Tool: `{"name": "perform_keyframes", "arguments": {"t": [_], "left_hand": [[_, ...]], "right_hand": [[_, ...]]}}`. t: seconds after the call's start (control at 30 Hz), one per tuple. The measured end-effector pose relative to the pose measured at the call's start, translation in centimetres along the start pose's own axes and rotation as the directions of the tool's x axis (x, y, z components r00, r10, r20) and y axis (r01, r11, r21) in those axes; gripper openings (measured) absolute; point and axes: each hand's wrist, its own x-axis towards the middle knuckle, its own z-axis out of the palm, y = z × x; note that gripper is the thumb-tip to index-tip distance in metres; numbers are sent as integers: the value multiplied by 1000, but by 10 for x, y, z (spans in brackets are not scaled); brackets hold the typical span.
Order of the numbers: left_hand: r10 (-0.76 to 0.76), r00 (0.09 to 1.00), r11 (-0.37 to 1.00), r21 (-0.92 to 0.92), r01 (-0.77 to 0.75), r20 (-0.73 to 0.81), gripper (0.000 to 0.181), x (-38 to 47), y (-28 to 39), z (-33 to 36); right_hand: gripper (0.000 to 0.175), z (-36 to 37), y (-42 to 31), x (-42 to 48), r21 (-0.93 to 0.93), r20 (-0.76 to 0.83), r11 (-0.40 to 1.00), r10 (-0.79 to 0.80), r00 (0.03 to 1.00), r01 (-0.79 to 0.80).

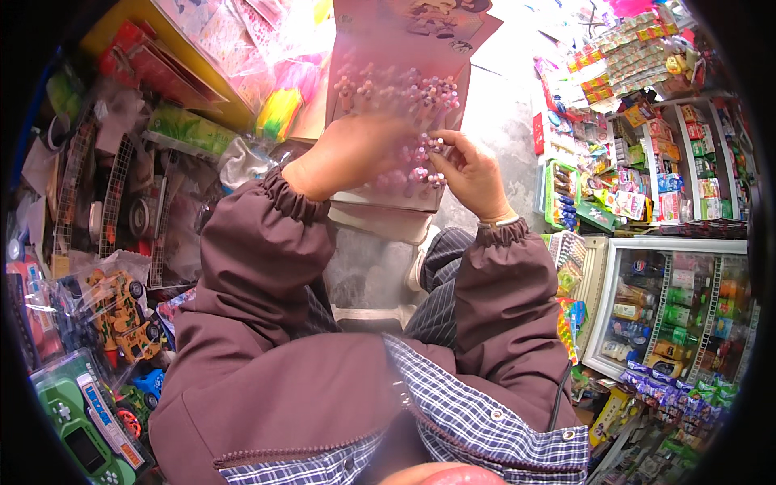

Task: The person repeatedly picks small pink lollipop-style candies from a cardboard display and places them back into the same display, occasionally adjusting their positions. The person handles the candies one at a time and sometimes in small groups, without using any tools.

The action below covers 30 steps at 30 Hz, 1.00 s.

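A pink display box [388,36] with a printed upright back panel stands in front of me. Small flower-topped pink and purple items [427,97] stand in it in clusters; their exact kind is not clear. My left hand [364,148] reaches over the box from the left, blurred, its fingertips hidden or smeared, so its hold cannot be told. At the box's right side, my right hand [470,167] has thumb and index finger close around one of the small flower-topped items [435,144].
Packaged toys [124,315] and wire racks [115,194] crowd the left. Shelves of small packets [667,157] and a glass-fronted drinks cooler [667,242] stand at the right. A green basket [548,194] holds small goods. Below the box is the grey floor [364,267].
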Motion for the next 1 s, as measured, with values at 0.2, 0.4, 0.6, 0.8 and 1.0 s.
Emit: {"name": "perform_keyframes", "arguments": {"t": [0.2, 0.4, 0.6, 0.8, 1.0], "left_hand": [[-20, 1000, 1000, -1, 20, 19, 39, 1, 0, 0], [112, 986, 985, -115, -127, -123, 37, 0, 8, -8], [105, 969, 993, -35, -116, -224, 30, 3, 20, -4], [122, 846, 992, 31, -124, -519, 24, 20, 24, -13], [163, 753, 981, 185, -56, -638, 19, 37, 9, -8]], "right_hand": [[28, 5, -2, 0, -9, -54, 1000, 3, 999, -3], [32, 0, -5, 3, 64, -1, 994, 87, 996, -86], [34, -11, -9, 3, 179, 49, 973, 140, 989, -146], [27, -19, -14, 19, 410, -207, 902, 236, 950, -135], [25, -2, -24, 43, -210, -392, 973, -175, 903, 97]]}}
